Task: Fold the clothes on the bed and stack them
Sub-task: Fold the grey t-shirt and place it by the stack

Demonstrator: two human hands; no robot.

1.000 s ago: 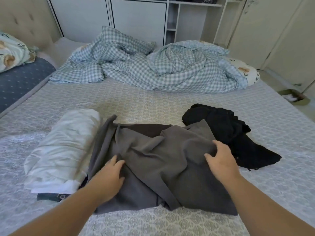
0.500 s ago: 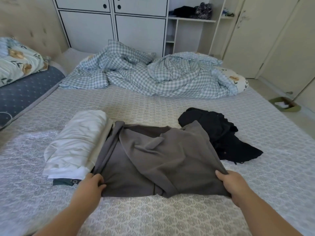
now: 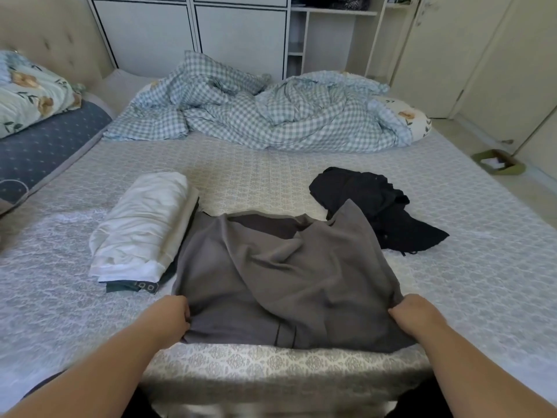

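At the bottom of the frame both forearms reach in over the near edge of the bed [image 3: 497, 267]. The left hand [image 3: 168, 319] curls its fingers round the near left corner of the grey garment [image 3: 286, 282], and the right hand [image 3: 414, 315] grips the near right corner in the same way. The garment lies rumpled in the lower middle of the frame, its far right corner overlapping a crumpled black garment [image 3: 370, 203] at right of centre. Touching the grey garment's left edge is a stack of folded clothes [image 3: 144, 227], white on top with a dark patterned piece showing underneath. Farther up, a blue-and-white checked duvet [image 3: 256, 113] lies bunched across the bed, with a floral pillow [image 3: 413, 119] at its right end. At the upper left sits floral bedding [image 3: 30, 92] on a dark blue dotted mattress [image 3: 45, 149]. White cabinets [image 3: 196, 34] fill the top, and a green box [image 3: 500, 162] sits on the floor at right.
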